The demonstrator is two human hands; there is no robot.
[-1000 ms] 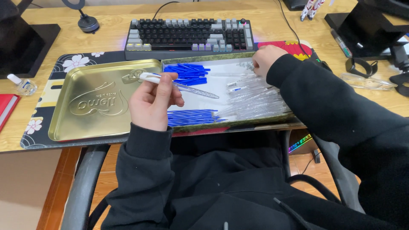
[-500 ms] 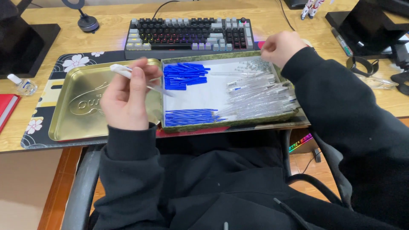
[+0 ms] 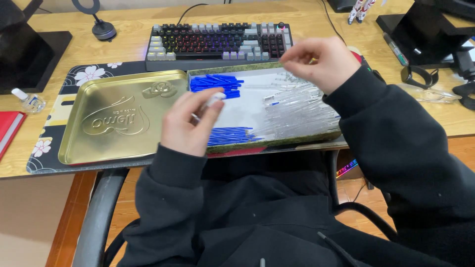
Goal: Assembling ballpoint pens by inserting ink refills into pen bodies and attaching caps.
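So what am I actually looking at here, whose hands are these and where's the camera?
There is no machine here. A camera worn on a person's head looks down at their own two bare hands and dark sleeves, seated at a wooden desk. In front lies an open tin box holding blue pen caps and clear pen barrels; its gold lid lies beside it, upside down. Behind them sits a keyboard. The left hand grips a whitish pen-like piece, blurred. The right hand is raised over the box with fingertips pinched; whether it holds anything is too small to tell.
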